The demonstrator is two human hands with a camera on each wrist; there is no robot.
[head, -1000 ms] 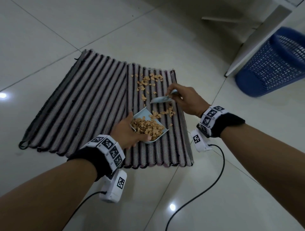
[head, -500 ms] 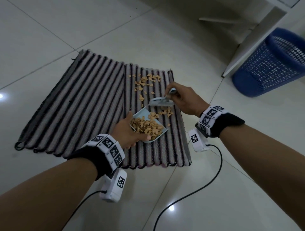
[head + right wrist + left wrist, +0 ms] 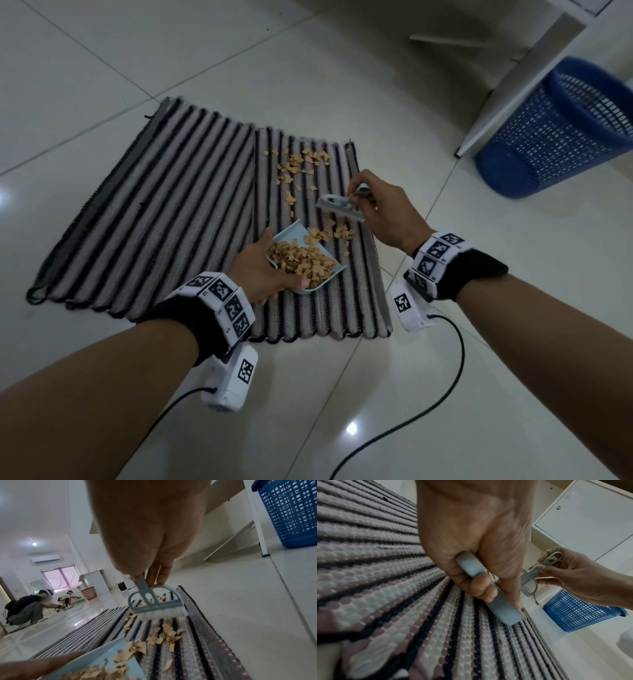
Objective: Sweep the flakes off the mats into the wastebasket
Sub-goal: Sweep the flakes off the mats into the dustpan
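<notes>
Mats (image 3: pixel 178 219) lie on glossy tiled floor (image 3: pixel 102 68) near wastebasket (image 3: pixel 555 130).

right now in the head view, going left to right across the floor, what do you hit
left mat → right mat with the dustpan held by the left hand → brush in the right hand → blue wastebasket

Dustpan (image 3: pixel 301 270) on right mat (image 3: pixel 315 274); flakes (image 3: pixel 298 262) in it. Brush (image 3: pixel 337 205) just beyond dustpan; loose flakes between and farther beyond. Wastebasket (image 3: pixel 561 133) far right of dustpan, on floor (image 3: pixel 479 342).
</notes>
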